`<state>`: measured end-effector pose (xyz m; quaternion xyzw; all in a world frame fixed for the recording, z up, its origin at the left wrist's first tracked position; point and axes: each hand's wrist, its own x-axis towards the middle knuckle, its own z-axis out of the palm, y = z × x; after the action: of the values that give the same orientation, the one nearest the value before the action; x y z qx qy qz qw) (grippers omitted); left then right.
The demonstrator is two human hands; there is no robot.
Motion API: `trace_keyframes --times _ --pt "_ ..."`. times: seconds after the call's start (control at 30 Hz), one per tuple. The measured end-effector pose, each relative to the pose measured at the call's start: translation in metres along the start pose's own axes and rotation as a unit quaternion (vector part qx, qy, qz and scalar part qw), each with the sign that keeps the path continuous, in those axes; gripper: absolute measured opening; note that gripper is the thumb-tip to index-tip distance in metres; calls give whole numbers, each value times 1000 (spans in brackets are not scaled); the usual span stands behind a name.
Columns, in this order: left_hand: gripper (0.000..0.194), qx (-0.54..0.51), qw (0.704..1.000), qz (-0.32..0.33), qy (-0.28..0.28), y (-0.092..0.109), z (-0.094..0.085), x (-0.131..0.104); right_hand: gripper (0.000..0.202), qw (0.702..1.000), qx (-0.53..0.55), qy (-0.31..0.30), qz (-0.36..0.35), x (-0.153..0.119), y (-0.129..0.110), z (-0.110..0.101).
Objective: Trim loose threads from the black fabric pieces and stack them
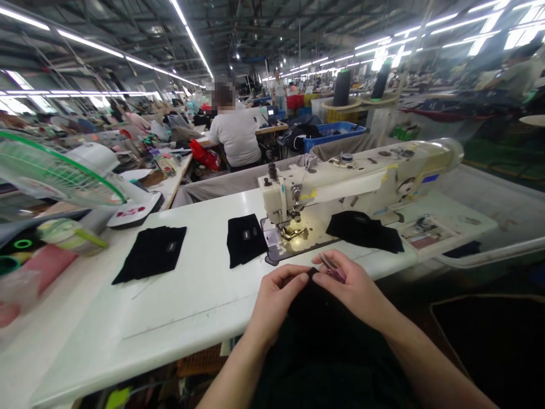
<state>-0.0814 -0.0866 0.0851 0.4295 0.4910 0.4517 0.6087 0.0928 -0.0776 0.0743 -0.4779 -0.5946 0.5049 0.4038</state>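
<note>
Close to the table's front edge, my left hand (pixel 281 292) pinches a black fabric piece (pixel 313 271) between thumb and fingers. My right hand (pixel 347 281) is closed around small thread snips (pixel 332 268) with a pinkish handle, its thumb also against the fabric. The lower part of this fabric blends into the dark clothing below. Just beyond my hands stands a white sewing machine (pixel 281 196). A black labelled piece (pixel 246 238) lies left of its needle area, and another black piece (pixel 364 230) lies under the arm. Farther left rests a black fabric stack (pixel 153 253) with a small label.
A green-rimmed fan (pixel 63 170) stands at the left beside a lidded tub (pixel 68 236) and a pink item (pixel 49 267). Behind the machine are a blue crate (pixel 334 133) and thread cones (pixel 342 88). A person in a white shirt (pixel 236 136) sits ahead.
</note>
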Motion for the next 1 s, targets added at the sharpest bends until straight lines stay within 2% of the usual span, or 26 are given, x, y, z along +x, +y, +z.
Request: trace_keyframes --times 0.1,0.2,0.27,0.37,0.43,0.53,0.67,0.77,0.83,0.9,1.0 --pt "19 -36 999 -27 9 -7 2 3 25 999 -23 15 -15 0 2 2" --pt "20 -48 998 -27 13 -12 0 6 16 993 -90 67 -44 0 2 2" --pt "20 -48 999 -21 14 -13 0 7 9 980 -146 94 -95 1 3 2" --pt "20 -26 999 -8 26 -14 1 8 9 954 -215 100 -182 2 6 2" --pt "17 16 999 19 36 -14 3 9 10 937 -261 94 -213 2 8 3" --pt "9 107 990 85 44 -16 5 11 10 918 -314 90 -223 3 11 6" --pt "7 186 972 136 45 -18 7 11 10 916 -327 100 -210 3 10 10" --pt "9 140 986 85 37 -18 6 10 7 948 -244 133 -157 5 9 9" --pt "14 43 999 2 17 -17 4 10 7 975 -139 152 -81 8 9 4" --pt "19 -55 996 -74 -1 -15 2 10 13 986 -57 154 -26 10 8 -2" --pt "21 -125 985 -117 -2 -13 0 11 23 988 -57 135 -49 10 5 -5"
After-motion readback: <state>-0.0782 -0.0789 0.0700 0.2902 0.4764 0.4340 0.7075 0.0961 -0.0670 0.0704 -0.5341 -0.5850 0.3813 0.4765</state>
